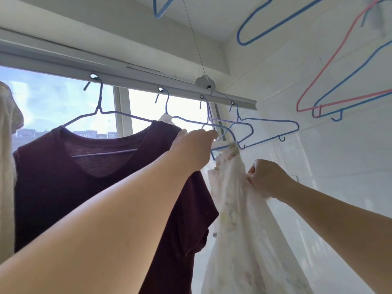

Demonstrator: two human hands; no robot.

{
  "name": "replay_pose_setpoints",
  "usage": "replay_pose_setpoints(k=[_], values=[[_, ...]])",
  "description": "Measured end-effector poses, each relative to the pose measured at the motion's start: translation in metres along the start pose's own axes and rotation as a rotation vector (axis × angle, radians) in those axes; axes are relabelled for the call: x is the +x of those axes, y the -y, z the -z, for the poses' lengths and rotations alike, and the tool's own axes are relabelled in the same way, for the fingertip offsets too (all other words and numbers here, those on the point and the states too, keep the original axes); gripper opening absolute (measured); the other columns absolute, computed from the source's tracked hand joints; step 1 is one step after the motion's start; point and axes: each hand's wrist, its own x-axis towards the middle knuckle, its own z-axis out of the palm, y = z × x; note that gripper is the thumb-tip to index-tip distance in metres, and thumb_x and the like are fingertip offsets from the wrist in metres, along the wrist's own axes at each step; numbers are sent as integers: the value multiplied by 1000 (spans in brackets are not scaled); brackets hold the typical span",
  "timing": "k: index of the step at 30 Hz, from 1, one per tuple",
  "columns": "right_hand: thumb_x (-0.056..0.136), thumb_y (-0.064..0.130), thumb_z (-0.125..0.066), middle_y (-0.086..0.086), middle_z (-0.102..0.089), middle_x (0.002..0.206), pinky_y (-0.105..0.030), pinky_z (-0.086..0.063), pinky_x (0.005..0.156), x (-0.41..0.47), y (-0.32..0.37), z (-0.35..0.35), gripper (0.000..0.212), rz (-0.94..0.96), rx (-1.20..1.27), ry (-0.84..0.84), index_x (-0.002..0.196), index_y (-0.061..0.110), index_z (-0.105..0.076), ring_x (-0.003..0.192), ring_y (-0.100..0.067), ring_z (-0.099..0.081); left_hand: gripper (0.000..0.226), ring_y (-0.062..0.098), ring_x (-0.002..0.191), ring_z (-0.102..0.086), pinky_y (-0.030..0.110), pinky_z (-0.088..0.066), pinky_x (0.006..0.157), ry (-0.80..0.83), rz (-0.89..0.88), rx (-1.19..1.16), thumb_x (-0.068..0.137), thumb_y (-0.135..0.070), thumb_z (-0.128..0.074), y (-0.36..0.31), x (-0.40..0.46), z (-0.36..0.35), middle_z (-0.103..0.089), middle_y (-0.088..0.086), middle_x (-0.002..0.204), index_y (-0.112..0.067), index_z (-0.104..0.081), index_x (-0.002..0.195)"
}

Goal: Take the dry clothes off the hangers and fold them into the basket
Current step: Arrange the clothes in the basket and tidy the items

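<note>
White floral cloth (237, 209) (hung from a blue hanger (224, 132) on the rail (131, 78), beside a maroon shirt (70, 177)) is pinched by the right hand (267, 179), while the hanger is gripped by the left hand (193, 149), fingers curled.

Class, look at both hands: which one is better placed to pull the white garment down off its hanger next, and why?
Probably the right hand: it already grips the white floral garment below the blue hanger. The left hand is up at the hanger, steadying it.

Maroon T-shirt (63, 177): thin matt knit cloth. White floral garment (239, 219): light, sheer woven cloth. Hangers (269, 126): smooth coated wire. Rail (127, 77): smooth, pale, metal-looking.
</note>
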Motion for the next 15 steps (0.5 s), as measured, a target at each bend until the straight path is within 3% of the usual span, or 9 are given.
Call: replay_pose_setpoints(k=[3,6,8,12,15], values=[[88,16,-55,-10,-69,92,-22,-43,57,-7,-6,-3,18,-16,-88,140,93,3,-67,81,-23,-63,48,24,115,-50,31,-34,99,6,-6,-62,92,-3,-42,-3,-7,-8,-53,3,128,-23,-37,135],[87,12,-55,-12,-65,84,-26,-42,54,-13,-7,-1,15,1,6,152,88,0,-65,72,-23,-58,47,24,110,-53,37,-47,93,48,9,-137,91,-2,-42,-5,-15,-17,-53,3,126,-23,-40,132],[89,14,-56,-11,-63,87,-26,-41,59,-17,-4,1,12,33,112,95,90,4,-62,78,-22,-56,52,23,111,-52,40,-48,92,93,17,-193,90,-1,-42,-9,-24,-26,-51,1,127,-26,-37,135],[93,16,-52,-7,-57,89,-17,-35,55,-28,8,5,11,91,236,23,98,8,-59,82,-20,-52,48,24,109,-53,40,-46,94,133,21,-289,87,0,-41,-15,-42,-45,-54,1,123,-26,-45,128],[94,19,-52,-2,-56,85,-16,-36,53,-46,17,4,17,111,12,182,102,8,-62,82,-18,-52,45,23,107,-55,35,-46,92,154,30,-346,90,-3,-41,-18,-59,-57,-55,2,123,-25,-47,129]])
